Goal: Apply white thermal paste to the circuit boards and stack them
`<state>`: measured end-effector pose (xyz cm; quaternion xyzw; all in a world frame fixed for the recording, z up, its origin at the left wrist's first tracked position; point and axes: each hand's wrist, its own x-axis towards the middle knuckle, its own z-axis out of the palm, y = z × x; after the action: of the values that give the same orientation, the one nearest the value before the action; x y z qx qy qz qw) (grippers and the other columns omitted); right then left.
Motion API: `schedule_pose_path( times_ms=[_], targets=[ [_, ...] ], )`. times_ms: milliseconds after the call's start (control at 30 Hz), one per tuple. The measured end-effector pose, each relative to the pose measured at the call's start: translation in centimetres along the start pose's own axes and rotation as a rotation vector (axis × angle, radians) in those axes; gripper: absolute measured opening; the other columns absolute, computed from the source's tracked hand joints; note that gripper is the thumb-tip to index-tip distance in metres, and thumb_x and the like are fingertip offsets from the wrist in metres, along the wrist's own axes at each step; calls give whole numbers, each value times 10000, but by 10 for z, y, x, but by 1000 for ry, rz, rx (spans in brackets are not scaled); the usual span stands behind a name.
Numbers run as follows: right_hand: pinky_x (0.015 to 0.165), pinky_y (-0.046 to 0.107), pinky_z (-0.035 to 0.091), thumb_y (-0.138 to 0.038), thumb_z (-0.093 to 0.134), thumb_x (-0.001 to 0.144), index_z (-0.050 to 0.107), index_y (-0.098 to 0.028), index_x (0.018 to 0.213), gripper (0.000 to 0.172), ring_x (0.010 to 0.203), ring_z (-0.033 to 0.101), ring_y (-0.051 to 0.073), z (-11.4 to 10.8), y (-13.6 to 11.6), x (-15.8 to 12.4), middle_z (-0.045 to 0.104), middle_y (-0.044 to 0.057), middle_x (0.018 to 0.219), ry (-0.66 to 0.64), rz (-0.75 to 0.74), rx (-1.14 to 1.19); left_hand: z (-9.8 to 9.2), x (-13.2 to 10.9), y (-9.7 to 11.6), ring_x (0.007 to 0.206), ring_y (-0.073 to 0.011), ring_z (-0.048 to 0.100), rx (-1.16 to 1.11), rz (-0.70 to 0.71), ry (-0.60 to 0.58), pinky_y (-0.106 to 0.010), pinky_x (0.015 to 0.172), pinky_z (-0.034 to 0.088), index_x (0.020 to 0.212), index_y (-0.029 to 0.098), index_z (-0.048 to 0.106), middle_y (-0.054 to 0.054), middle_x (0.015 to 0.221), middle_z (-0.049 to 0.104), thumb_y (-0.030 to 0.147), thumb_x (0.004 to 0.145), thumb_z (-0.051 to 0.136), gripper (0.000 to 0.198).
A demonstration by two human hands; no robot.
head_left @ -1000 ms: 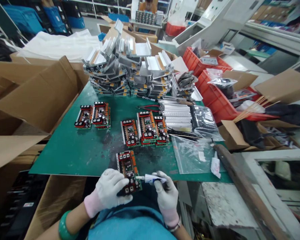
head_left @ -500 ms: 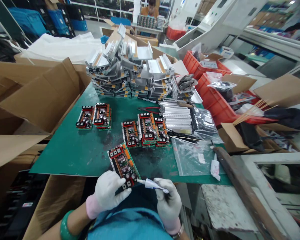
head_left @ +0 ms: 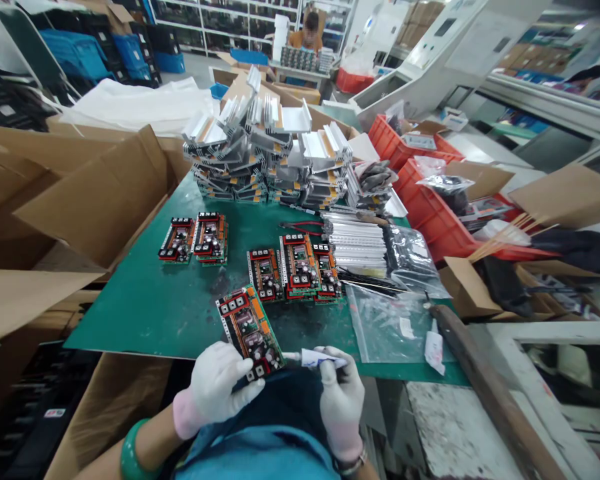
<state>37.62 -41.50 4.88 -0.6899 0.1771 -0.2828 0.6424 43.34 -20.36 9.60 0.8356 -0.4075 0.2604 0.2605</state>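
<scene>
My left hand (head_left: 224,381), in a white glove, grips the lower left corner of a circuit board (head_left: 253,328) between thumb and fingers. The board is tilted at the table's front edge, its components facing up. My right hand (head_left: 341,393), gloved too, is closed around a white tube (head_left: 314,359) with a narrow nozzle. The nozzle points left at the board's lower right edge; whether it touches cannot be made out. Just beyond lie more circuit boards (head_left: 299,267), some stacked. Another group of boards (head_left: 211,239) sits farther left on the green table (head_left: 130,313).
Metal heat sinks (head_left: 275,160) are piled at the back. Metal strips (head_left: 357,243), red-handled pliers (head_left: 303,225) and a plastic bag (head_left: 380,327) lie to the right, near a second tube (head_left: 434,350). Cardboard boxes (head_left: 95,193) flank the left; red crates (head_left: 420,207) stand right.
My right hand has drawn the tube slightly right, and its nozzle has moved from over the board's lower part to its right edge. My left hand still holds the board.
</scene>
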Motion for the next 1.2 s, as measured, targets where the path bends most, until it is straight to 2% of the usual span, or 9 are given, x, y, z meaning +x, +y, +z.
schedule_pose_path(
  times_ms=[167, 333, 467, 667, 833, 967, 1033, 1100, 1200],
  targets=[
    [649, 279, 576, -382, 671, 857, 690, -207, 841, 177, 713, 709, 184, -3, -4, 1, 734, 42, 798, -91, -108, -102, 3, -3, -1, 511, -152, 521, 40, 23, 22, -288, 529, 401, 942, 207, 503, 27, 601, 552, 309, 969, 478, 108],
    [565, 264, 556, -449, 685, 836, 691, -178, 847, 271, 619, 684, 177, 1, 3, 14, 740, 53, 759, -32, 75, -11, -4, 1, -14, 530, -160, 532, 114, 36, 30, -294, 545, 418, 975, 208, 508, 22, 608, 571, 312, 976, 473, 110],
    [560, 274, 552, -545, 736, 752, 690, -160, 883, 409, 593, 673, 174, 1, 16, 27, 752, 63, 786, 56, 228, 81, -27, 17, -63, 665, -187, 616, 287, -141, 39, -300, 608, 469, 944, 216, 563, -24, 741, 639, 391, 952, 517, 181],
    [563, 263, 528, -599, 778, 665, 695, -151, 868, 499, 592, 650, 167, -1, 25, 32, 738, 44, 750, 65, 277, 59, -79, 38, -166, 941, -250, 652, 373, -651, -84, -357, 846, 515, 1088, 197, 614, -79, 1006, 685, 487, 911, 414, 394],
    [568, 266, 529, -597, 786, 658, 699, -154, 869, 499, 606, 651, 171, -1, 24, 33, 737, 41, 752, 37, 291, 69, -100, 30, -206, 962, -255, 666, 363, -708, -148, -361, 844, 519, 1059, 189, 635, -79, 1038, 710, 472, 861, 400, 418],
    [568, 267, 531, -588, 781, 668, 692, -155, 872, 487, 593, 647, 162, 3, 24, 33, 738, 42, 766, 50, 280, 97, -93, 30, -199, 1008, -293, 652, 405, -715, -127, -424, 930, 476, 1020, 189, 660, -94, 1041, 719, 492, 836, 458, 408],
    [561, 264, 532, -584, 788, 656, 689, -156, 866, 487, 589, 647, 162, 5, 24, 33, 736, 43, 762, 62, 287, 109, -76, 38, -177, 1095, -323, 613, 442, -680, -48, -477, 1009, 413, 1075, 180, 651, -114, 1100, 701, 512, 842, 503, 432],
    [557, 263, 538, -581, 789, 654, 687, -158, 870, 485, 591, 652, 161, 5, 25, 34, 738, 44, 772, 77, 318, 131, -50, 49, -145, 1075, -288, 622, 407, -536, -17, -442, 995, 423, 1102, 202, 644, -85, 1090, 701, 491, 859, 552, 389],
    [569, 266, 557, -575, 789, 655, 680, -165, 877, 479, 601, 662, 159, 4, 26, 36, 741, 43, 795, 81, 383, 190, -3, 65, -96, 1039, -242, 627, 252, -294, -285, -367, 902, 468, 1124, 207, 621, -63, 1118, 682, 382, 852, 612, 323]
  ],
)
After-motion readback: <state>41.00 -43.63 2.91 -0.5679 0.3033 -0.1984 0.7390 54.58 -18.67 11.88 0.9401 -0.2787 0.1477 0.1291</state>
